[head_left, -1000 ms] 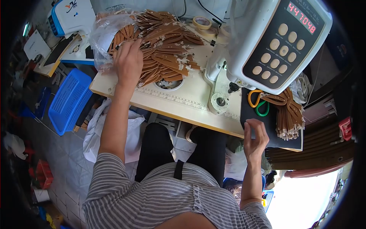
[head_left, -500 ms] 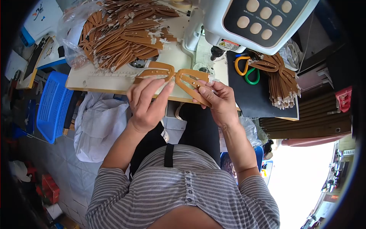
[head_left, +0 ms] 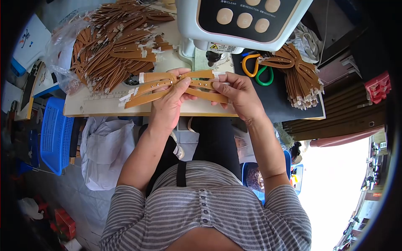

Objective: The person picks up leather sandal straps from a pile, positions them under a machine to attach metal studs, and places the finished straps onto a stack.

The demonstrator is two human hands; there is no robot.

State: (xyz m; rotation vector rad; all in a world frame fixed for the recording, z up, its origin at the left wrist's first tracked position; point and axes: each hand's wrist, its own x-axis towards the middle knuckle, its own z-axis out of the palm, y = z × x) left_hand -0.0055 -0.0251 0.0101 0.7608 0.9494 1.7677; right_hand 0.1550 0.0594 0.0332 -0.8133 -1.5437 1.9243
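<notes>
Over the table's front edge I hold a studded tan leather strap piece (head_left: 155, 85), its split strands narrowing to a joined middle. White tape shows at several of its strand ends. My left hand (head_left: 168, 102) is closed around the middle, with the thumb pressed on top near the joint and some fingers hidden beneath. At the right strands, my right hand (head_left: 243, 95) pinches the piece between thumb and fingers. Just behind the hands stands a white machine (head_left: 190, 21) with a panel of round buttons.
A large heap of similar leather pieces (head_left: 119, 50), partly in clear plastic, lies at the table's left. Beside the machine are scissors with orange and green handles (head_left: 264, 76) and a stacked bundle of pieces (head_left: 299, 71). A blue basket (head_left: 56, 134) and white cloth (head_left: 106, 154) are below left.
My left hand has shifted from the left strands onto the joined middle, and those strands now show spread out leftward. My right hand keeps its grip at the right. The camera view has shifted.
</notes>
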